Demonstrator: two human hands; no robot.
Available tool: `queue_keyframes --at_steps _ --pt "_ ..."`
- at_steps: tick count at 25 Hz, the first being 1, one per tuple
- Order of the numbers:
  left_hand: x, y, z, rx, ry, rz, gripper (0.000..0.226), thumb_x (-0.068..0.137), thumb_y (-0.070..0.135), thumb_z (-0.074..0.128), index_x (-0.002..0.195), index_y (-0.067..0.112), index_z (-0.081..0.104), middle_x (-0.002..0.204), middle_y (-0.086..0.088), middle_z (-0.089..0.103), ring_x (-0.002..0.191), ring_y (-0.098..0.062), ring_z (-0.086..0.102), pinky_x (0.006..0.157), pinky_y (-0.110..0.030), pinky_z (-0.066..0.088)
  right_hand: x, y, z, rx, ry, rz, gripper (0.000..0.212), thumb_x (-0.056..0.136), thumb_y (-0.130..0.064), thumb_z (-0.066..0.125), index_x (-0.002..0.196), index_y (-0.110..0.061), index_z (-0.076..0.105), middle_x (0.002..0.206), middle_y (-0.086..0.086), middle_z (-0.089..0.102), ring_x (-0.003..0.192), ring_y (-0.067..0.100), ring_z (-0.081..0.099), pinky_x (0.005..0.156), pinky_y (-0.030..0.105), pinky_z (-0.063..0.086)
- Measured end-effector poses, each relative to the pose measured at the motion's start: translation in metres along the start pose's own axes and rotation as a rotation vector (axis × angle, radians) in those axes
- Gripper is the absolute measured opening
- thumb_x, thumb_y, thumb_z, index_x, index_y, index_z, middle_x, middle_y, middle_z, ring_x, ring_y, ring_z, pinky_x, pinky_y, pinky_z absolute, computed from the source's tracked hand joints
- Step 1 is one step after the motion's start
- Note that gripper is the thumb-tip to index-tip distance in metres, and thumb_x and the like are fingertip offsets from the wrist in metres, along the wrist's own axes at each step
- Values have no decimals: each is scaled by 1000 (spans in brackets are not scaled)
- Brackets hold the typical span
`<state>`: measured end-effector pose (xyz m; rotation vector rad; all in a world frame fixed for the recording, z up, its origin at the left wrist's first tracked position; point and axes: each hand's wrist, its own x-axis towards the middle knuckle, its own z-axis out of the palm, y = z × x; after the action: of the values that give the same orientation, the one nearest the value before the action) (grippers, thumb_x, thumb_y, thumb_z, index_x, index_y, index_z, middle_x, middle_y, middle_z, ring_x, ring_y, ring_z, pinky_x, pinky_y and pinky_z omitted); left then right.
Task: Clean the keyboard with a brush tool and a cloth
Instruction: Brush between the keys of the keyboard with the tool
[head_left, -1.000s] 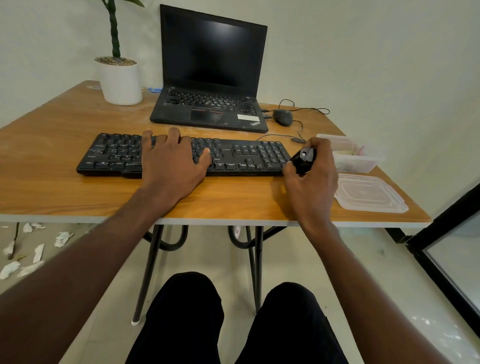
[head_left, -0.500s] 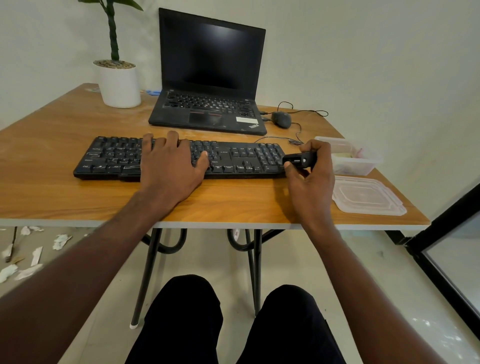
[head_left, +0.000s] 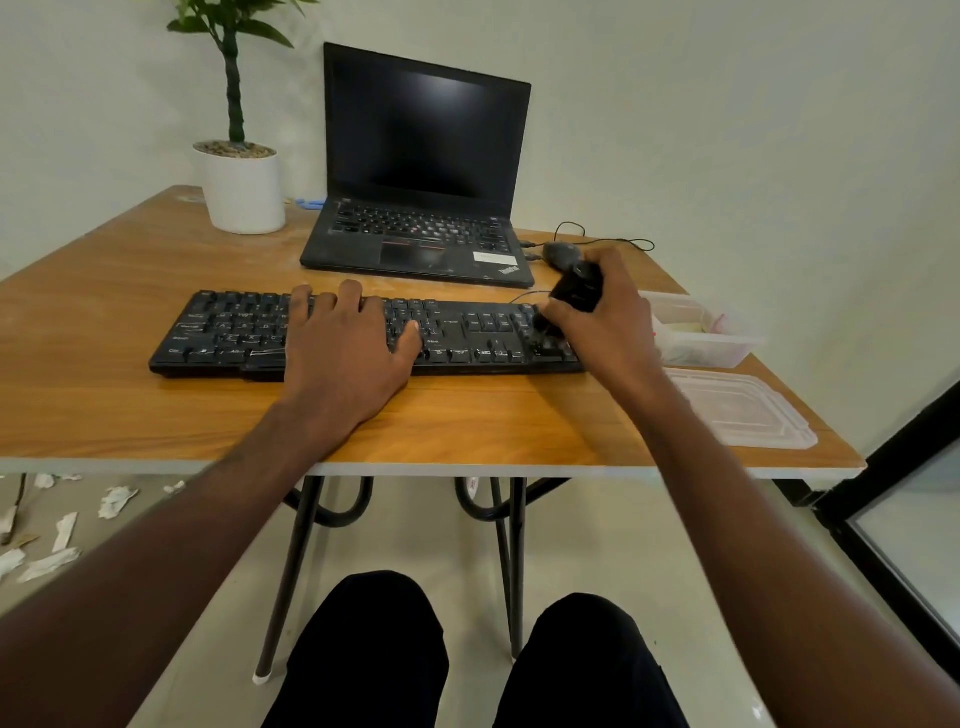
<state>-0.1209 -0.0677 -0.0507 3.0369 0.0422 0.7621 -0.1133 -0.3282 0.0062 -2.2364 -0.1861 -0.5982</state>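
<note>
Right hand (head_left: 605, 322) is what I am watching: it is closed round the brush tool (head_left: 574, 292), a dark stubby thing whose lower end reaches down onto the keys at the right end of the keyboard (head_left: 363, 332). From this hand the whole unbrushed run of the keyboard lies away to its left, long axis running side to side across the table (head_left: 104, 405), so I judge the coming strokes must travel leftward along that axis. Left hand (head_left: 345, 345) lies flat and open on the middle keys, gripping nothing, pinning the board; it sits between my brush and the far left end, and would have to shift. I see no cloth clearly.
</note>
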Motion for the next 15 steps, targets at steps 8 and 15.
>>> queue_keyframes --at_steps 8,15 --pt "0 1 0 -6 10 -19 69 105 64 32 130 11 67 134 -17 61 125 -37 59 125 -61 20 58 -5 20 -78 -252 -7 47 91 -30 77 127 -27 47 121 4 61 106 24 66 82 43 64" --pt "0 1 0 4 5 -21 70 105 64 30 129 10 67 134 -17 60 124 -37 60 124 -62 21 28 -3 -34 -178 -389 -52 49 93 -25 76 131 -28 46 115 -5 55 99 15 62 71 30 60"
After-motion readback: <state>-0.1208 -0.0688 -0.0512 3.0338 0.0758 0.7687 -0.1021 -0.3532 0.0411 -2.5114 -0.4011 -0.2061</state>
